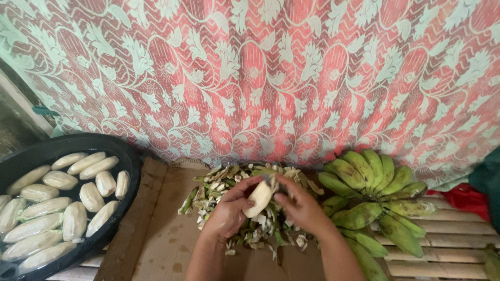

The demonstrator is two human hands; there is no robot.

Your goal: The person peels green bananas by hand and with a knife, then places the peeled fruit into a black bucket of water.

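My left hand (227, 212) grips a pale, mostly peeled banana (259, 199) from the left. My right hand (301, 205) pinches its top end, where a small dark blade tip seems to show, though I cannot make it out clearly. Both hands hover over a heap of green banana peels (219, 188) lying on a brown cardboard sheet (161, 234). A bunch of unpeeled green bananas (372, 192) lies just right of my right hand.
A black basin (127, 166) at the left holds water and several peeled pale bananas (62, 208). A red and white floral cloth (271, 78) hangs behind. Bamboo slats (448, 244) form the surface at right, with a red thing (466, 198) at the far right.
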